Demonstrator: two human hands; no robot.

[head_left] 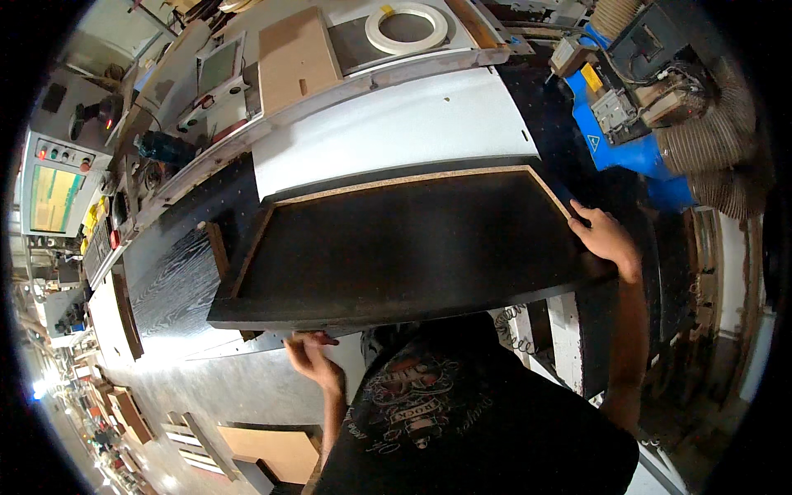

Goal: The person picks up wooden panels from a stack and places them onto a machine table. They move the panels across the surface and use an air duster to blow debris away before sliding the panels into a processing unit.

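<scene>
A large dark wood-look panel lies in front of me, with a raised rim whose inner edges show raw particleboard along the far and side edges. At the panel's right edge, my right hand is closed on the rim. My left hand is at the near edge, left of the middle, its fingers bent and partly hidden under the panel. Beyond the panel lies a white board, partly covered by its far edge.
A roll of white edge banding and a brown board lie on the far ledge. Blue machinery with ribbed hoses stands at right. A control screen is at left. A wood-grain panel lies left of the dark one.
</scene>
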